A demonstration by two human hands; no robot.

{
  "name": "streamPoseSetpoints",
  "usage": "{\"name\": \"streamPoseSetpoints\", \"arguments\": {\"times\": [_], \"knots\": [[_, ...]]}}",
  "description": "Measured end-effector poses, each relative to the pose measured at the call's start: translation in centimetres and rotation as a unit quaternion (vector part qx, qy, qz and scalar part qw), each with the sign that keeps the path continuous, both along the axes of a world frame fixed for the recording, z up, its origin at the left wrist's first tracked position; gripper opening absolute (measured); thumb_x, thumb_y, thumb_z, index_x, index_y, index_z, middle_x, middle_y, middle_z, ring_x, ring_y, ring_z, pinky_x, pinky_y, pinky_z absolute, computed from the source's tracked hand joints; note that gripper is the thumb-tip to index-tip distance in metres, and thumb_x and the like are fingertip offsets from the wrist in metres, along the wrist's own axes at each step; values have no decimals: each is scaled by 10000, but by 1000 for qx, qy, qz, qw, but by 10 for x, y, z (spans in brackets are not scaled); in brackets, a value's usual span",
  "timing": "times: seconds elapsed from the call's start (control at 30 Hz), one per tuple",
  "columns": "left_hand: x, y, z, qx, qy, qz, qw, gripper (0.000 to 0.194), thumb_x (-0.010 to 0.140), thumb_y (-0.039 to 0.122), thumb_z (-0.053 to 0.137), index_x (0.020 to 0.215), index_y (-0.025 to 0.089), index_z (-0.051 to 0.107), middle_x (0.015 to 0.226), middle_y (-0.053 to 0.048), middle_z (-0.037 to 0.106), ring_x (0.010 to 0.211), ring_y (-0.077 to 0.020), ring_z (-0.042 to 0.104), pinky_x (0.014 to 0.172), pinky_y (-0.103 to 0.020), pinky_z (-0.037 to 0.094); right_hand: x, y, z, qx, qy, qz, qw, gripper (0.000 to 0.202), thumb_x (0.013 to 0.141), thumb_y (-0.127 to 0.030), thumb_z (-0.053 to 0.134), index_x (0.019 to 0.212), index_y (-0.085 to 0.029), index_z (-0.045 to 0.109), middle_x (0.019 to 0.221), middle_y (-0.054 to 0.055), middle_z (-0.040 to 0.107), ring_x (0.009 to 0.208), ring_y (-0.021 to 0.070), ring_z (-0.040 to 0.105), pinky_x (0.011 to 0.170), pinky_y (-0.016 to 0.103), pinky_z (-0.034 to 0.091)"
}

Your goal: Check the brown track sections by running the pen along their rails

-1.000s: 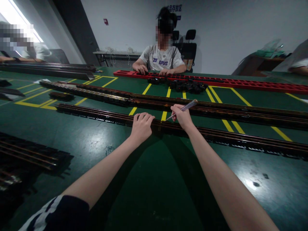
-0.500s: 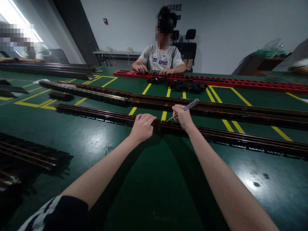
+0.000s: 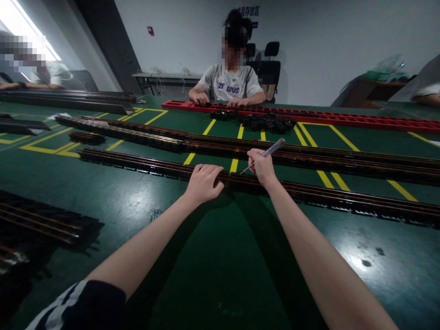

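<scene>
A long black rail strip with copper-coloured lines runs across the table in front of me. My left hand is closed over its near edge, fingers on top and thumb on the near side. In my right hand is a slim screwdriver with a clear greyish handle, gripped like a pen and tilted. Its thin shaft points down and left to the strip, a little right of my left hand. Whether the tip touches the strip is too small to tell.
Behind lie more long dark strips and a short piece. Dark strips occupy the left front. Across the green table, a person has both hands at a red frame, near a pile of black parts.
The screwdriver tip has shifted slightly right along the strip. My left thumb has moved a little outward to the right. Dark pieces at the far left have slid right.
</scene>
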State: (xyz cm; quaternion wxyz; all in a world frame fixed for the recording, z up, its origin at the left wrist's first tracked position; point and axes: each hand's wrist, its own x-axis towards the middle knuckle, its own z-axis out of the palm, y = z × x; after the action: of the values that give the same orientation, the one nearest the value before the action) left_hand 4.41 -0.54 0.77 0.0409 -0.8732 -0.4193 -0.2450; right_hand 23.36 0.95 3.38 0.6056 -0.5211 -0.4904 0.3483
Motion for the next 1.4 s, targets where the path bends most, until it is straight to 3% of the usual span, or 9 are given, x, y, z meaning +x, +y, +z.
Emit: {"name": "streamPoseSetpoints", "arguments": {"times": [0.17,0.83,1.4], "knots": [[1,0,1,2,6,8,1000,371,864,306,439,1148,157,625,1127,-103,693,1041,-259,615,949,-432,422,1,-1,0,-5,-16,-2,1000,362,745,-205,514,410,-224,380,362,-55,355,354,94,320,413,258,277],[1,2,-2,22,16,4,1000,411,865,398,482,1114,104,625,1086,-123,690,996,-273,612,925,-440,427,0,0,0,3,-25,-3,1000,355,737,-196,514,408,-216,385,375,-53,357,386,93,342,424,257,262],[2,2,-6,39,35,16,998,339,881,329,522,1162,158,604,1127,-102,685,1042,-273,606,931,-438,415,-2,-1,3,-1,-10,-1,1000,376,741,-184,515,395,-220,373,359,-56,344,375,95,336,422,260,253]]}}
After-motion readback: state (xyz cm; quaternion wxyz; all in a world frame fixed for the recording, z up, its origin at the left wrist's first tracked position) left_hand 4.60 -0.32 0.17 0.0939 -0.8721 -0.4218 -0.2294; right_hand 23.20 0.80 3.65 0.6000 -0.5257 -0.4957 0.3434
